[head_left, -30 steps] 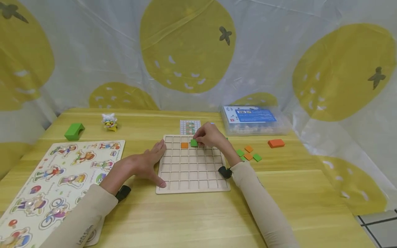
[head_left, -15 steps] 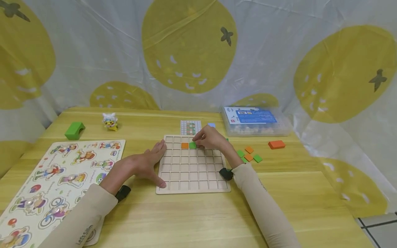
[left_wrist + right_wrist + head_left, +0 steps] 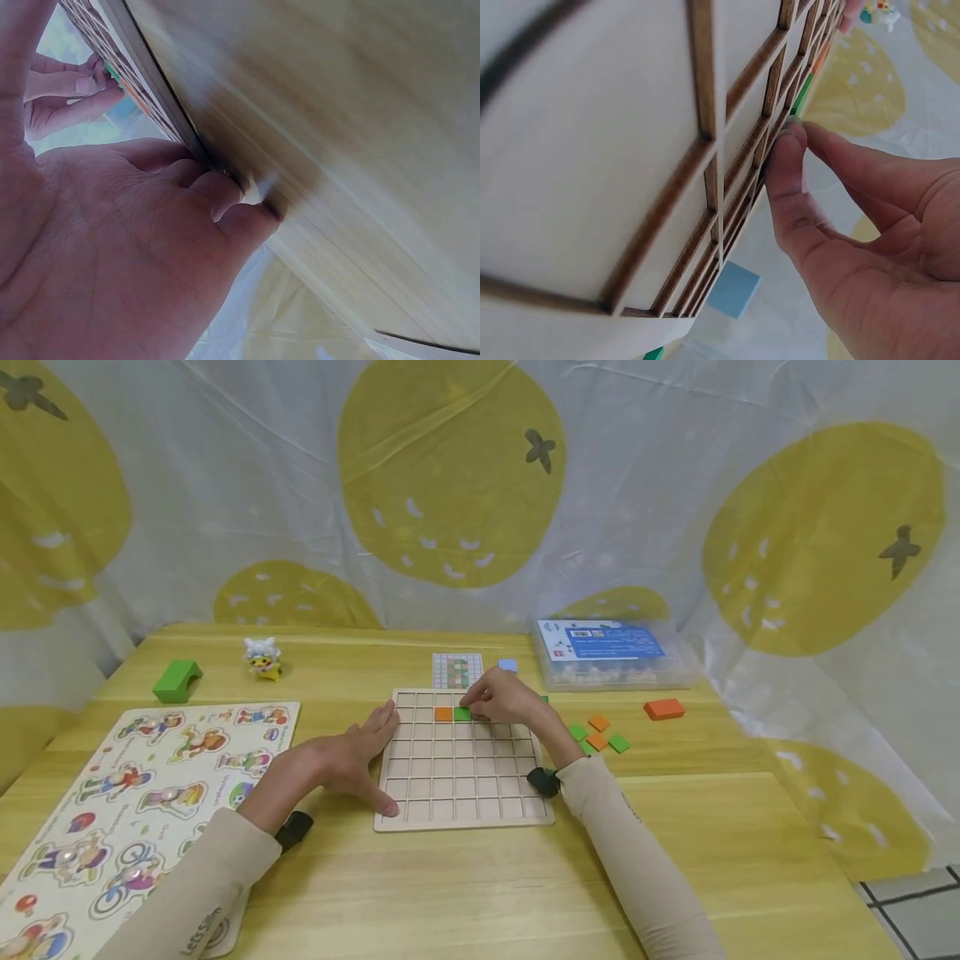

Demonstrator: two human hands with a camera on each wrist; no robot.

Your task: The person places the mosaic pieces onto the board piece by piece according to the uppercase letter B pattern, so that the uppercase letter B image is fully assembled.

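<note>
A wooden grid board [image 3: 465, 825] lies on the table in front of me. In its second row an orange square tile [image 3: 443, 714] sits in a cell, and a green square tile [image 3: 462, 714] lies directly to its right. My right hand [image 3: 501, 697] pinches at the green tile's right side with thumb and forefinger; the right wrist view has the fingertips right at the tile's edge [image 3: 802, 94]. My left hand [image 3: 348, 760] is spread along the board's left edge, thumb at the near corner and fingers farther up. In the left wrist view its fingers [image 3: 217, 191] rest against the board's side.
Several loose green and orange tiles [image 3: 597, 723] lie right of the board. Behind it are a pattern card [image 3: 457, 670], a blue tile [image 3: 507, 665] and a clear plastic box [image 3: 622, 675]. An orange block [image 3: 664, 709], green arch block [image 3: 177, 681], small figurine [image 3: 262, 658] and picture puzzle [image 3: 161, 760] surround it.
The green tile has come down from a tilted position and moved slightly left, now lying flush beside the orange tile. My right hand moved with it; the left hand stayed on the board's edge.
</note>
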